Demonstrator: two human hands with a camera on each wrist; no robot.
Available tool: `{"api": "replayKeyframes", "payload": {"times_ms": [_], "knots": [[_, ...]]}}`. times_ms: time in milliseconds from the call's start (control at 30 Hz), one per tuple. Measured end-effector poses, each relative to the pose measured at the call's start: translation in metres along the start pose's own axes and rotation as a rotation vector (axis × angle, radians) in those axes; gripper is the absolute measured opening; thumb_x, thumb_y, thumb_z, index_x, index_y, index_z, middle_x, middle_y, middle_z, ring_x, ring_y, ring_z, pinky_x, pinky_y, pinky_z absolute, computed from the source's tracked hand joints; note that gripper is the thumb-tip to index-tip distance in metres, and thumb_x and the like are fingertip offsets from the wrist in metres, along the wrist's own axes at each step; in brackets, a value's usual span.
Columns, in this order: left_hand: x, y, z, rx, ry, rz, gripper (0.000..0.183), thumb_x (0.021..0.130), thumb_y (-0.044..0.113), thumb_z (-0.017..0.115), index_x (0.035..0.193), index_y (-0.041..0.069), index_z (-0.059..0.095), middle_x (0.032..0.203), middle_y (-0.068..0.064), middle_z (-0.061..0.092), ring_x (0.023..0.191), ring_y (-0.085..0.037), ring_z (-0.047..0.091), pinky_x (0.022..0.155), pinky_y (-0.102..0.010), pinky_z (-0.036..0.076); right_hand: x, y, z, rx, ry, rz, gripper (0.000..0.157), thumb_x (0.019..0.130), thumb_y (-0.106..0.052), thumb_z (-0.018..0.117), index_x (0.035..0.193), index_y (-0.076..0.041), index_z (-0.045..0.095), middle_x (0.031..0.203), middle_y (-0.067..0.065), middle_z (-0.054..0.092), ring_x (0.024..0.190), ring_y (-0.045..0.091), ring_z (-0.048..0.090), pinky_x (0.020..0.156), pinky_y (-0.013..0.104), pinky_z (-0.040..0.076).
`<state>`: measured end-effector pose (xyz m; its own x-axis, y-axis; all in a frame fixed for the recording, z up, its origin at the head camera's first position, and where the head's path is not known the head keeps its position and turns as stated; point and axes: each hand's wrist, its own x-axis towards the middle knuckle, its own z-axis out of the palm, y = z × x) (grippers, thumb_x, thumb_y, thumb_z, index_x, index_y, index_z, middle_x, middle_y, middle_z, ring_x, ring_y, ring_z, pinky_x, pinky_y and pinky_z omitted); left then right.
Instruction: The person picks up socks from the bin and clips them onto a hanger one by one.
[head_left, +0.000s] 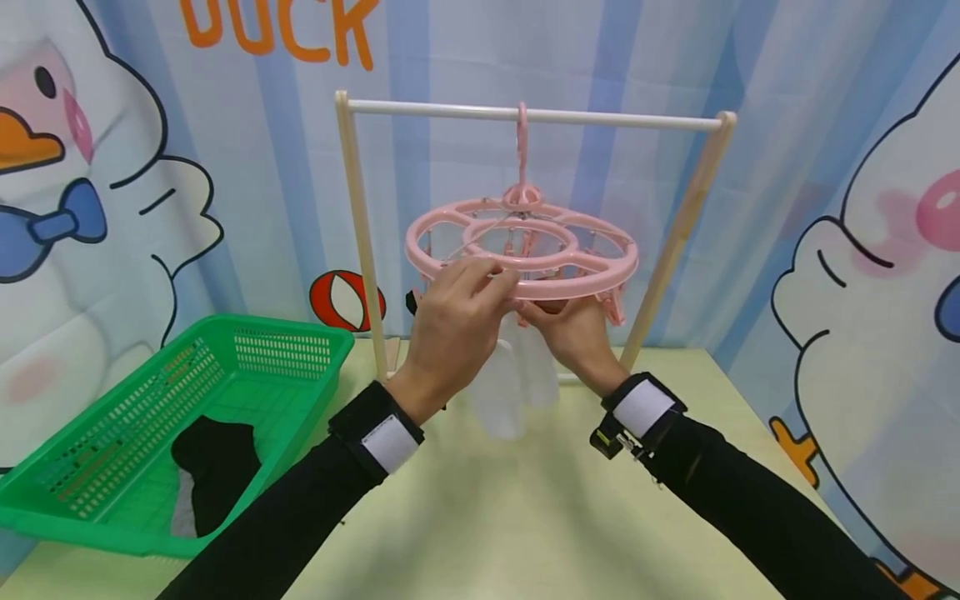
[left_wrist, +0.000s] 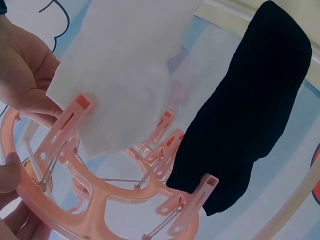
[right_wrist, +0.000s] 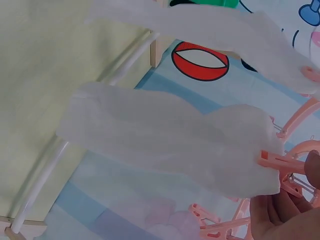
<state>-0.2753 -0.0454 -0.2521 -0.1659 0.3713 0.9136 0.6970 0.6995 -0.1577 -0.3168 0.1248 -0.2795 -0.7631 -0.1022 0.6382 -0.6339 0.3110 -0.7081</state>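
Note:
A pink round clip hanger (head_left: 622,271) hangs by its hook from a white rail. My left hand (head_left: 461,321) holds the near part of its rim, fingers over the top. Below the rim, my right hand (head_left: 573,333) pinches the upper edge of a white sock (right_wrist: 165,140) beside a pink clothes peg (right_wrist: 280,162) that grips it. Another white sock (right_wrist: 210,32) hangs near it. In the left wrist view, a black sock (left_wrist: 250,100) hangs from a further peg (left_wrist: 195,205). My hands partly hide the near pegs in the head view.
A green basket (head_left: 300,400) stands at the left of the table (head_left: 480,525), with a black sock (head_left: 221,462) and a grey piece inside. The hanger's stand has wooden side posts (head_left: 678,242) and a white top rail (head_left: 622,119). A printed curtain (head_left: 480,50) surrounds the table.

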Motion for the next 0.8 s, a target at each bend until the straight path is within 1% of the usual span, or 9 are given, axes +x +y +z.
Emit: {"api": "replayKeyframes", "payload": {"times_ms": [100, 200, 267, 333, 400, 533, 633, 767, 800], "knots": [[0.001, -0.001, -0.001, 0.016, 0.002, 0.004, 0.02, 0.085, 0.007, 0.075, 0.104, 0.002, 0.068, 0.103, -0.014, 0.063, 0.1, -0.028, 0.057, 0.091, -0.037, 0.049, -0.001, 0.0, 0.001, 0.01, 0.0, 0.003, 0.035, 0.086, -0.012, 0.075, 0.115, 0.002, 0.061, 0.099, 0.011, 0.069, 0.087, 0.014, 0.068, 0.073, 0.028, 0.057], [0.0, -0.002, -0.001, 0.034, 0.011, 0.007, 0.02, 0.085, 0.007, 0.075, 0.103, 0.002, 0.069, 0.102, -0.013, 0.065, 0.1, -0.028, 0.057, 0.092, -0.037, 0.048, -0.002, -0.002, 0.002, 0.033, -0.004, 0.004, 0.031, 0.088, -0.008, 0.073, 0.115, 0.003, 0.061, 0.099, 0.014, 0.068, 0.089, 0.018, 0.068, 0.072, 0.024, 0.055], [-0.001, -0.003, -0.001, 0.037, 0.014, 0.008, 0.02, 0.084, 0.007, 0.075, 0.103, 0.001, 0.069, 0.101, -0.012, 0.066, 0.101, -0.028, 0.057, 0.093, -0.037, 0.048, -0.002, -0.003, 0.002, 0.044, -0.011, 0.001, 0.028, 0.089, -0.003, 0.07, 0.114, 0.005, 0.062, 0.098, 0.017, 0.068, 0.089, 0.022, 0.068, 0.071, 0.024, 0.053], [-0.002, -0.004, -0.002, 0.038, 0.015, 0.008, 0.021, 0.084, 0.007, 0.076, 0.103, 0.001, 0.07, 0.1, -0.012, 0.066, 0.101, -0.028, 0.058, 0.094, -0.037, 0.048, -0.003, -0.003, 0.002, 0.05, -0.02, -0.009, 0.028, 0.089, -0.002, 0.069, 0.115, 0.004, 0.062, 0.099, 0.017, 0.069, 0.089, 0.023, 0.068, 0.071, 0.023, 0.053], [-0.003, -0.005, -0.002, 0.038, 0.015, 0.009, 0.022, 0.083, 0.007, 0.076, 0.103, 0.001, 0.069, 0.1, -0.012, 0.066, 0.101, -0.029, 0.058, 0.095, -0.038, 0.048, -0.004, -0.001, 0.002, 0.008, -0.033, 0.0, 0.027, 0.091, -0.004, 0.069, 0.117, 0.001, 0.063, 0.097, 0.015, 0.07, 0.089, 0.02, 0.068, 0.07, 0.027, 0.052], [-0.003, -0.008, -0.003, 0.042, 0.016, 0.014, 0.021, 0.083, 0.006, 0.076, 0.102, 0.0, 0.069, 0.101, -0.013, 0.067, 0.101, -0.029, 0.059, 0.095, -0.038, 0.048, -0.009, 0.006, 0.001, -0.105, -0.069, 0.042, 0.037, 0.092, -0.012, 0.068, 0.127, -0.003, 0.059, 0.108, 0.015, 0.067, 0.092, 0.019, 0.067, 0.076, 0.038, 0.056], [-0.004, -0.009, -0.006, 0.056, 0.021, 0.008, 0.023, 0.083, 0.008, 0.077, 0.103, 0.001, 0.069, 0.102, -0.012, 0.067, 0.101, -0.028, 0.059, 0.095, -0.037, 0.049, -0.015, 0.01, -0.001, -0.204, -0.097, 0.089, 0.039, 0.095, -0.016, 0.065, 0.128, 0.002, 0.056, 0.109, 0.019, 0.066, 0.092, 0.025, 0.067, 0.079, 0.045, 0.056], [-0.006, -0.013, -0.009, 0.049, 0.024, -0.013, 0.026, 0.083, 0.009, 0.077, 0.106, 0.001, 0.069, 0.105, -0.013, 0.067, 0.104, -0.027, 0.059, 0.096, -0.036, 0.048, -0.025, 0.013, -0.005, -0.288, -0.137, 0.137, 0.039, 0.097, -0.021, 0.062, 0.123, 0.007, 0.057, 0.1, 0.02, 0.07, 0.09, 0.029, 0.067, 0.077, 0.047, 0.056], [-0.006, -0.014, -0.01, 0.045, 0.023, -0.017, 0.027, 0.083, 0.008, 0.077, 0.107, 0.0, 0.068, 0.106, -0.013, 0.067, 0.105, -0.028, 0.059, 0.097, -0.036, 0.047, -0.028, 0.013, -0.006, -0.298, -0.149, 0.142, 0.039, 0.097, -0.022, 0.062, 0.123, 0.007, 0.057, 0.101, 0.02, 0.07, 0.09, 0.029, 0.067, 0.077, 0.047, 0.056]]}}
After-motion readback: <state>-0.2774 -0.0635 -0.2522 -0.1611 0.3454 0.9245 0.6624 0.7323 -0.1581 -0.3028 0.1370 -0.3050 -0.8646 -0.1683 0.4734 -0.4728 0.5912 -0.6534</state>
